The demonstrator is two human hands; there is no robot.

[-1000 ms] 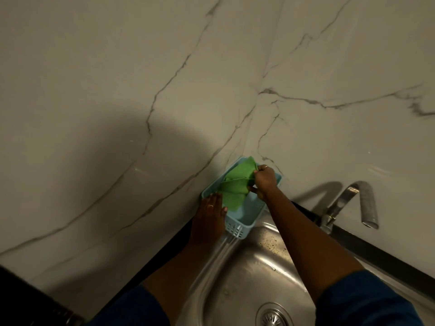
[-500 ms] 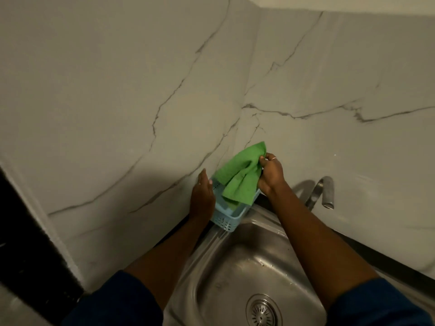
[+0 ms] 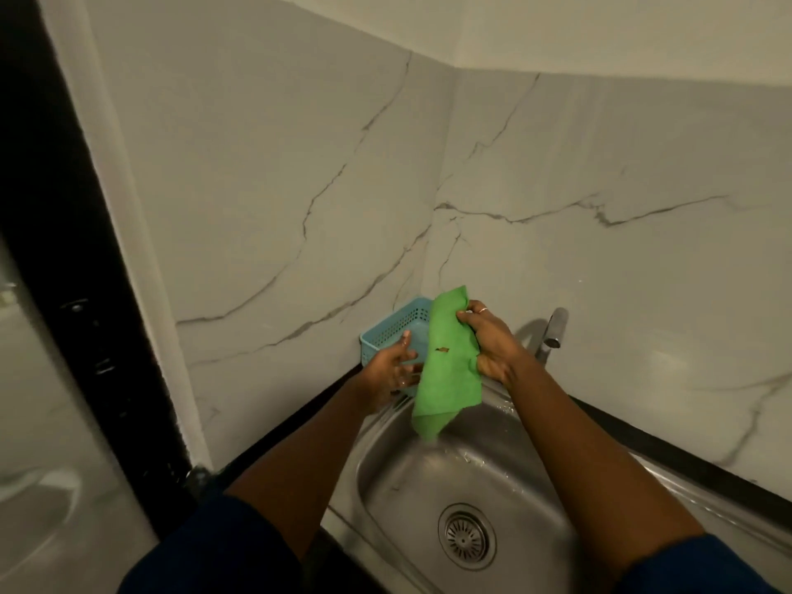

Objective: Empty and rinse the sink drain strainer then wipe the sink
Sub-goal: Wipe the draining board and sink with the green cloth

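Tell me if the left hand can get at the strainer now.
Probably yes: the left hand is open and empty, and the strainer lies uncovered below; the cloth hangs clear of it.

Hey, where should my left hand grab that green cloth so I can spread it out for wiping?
Probably its free left edge, about midway down, coming from the left. The green cloth hangs lengthwise from the right hand, which pinches its upper right side, so the left edge is loose and faces the open left hand.
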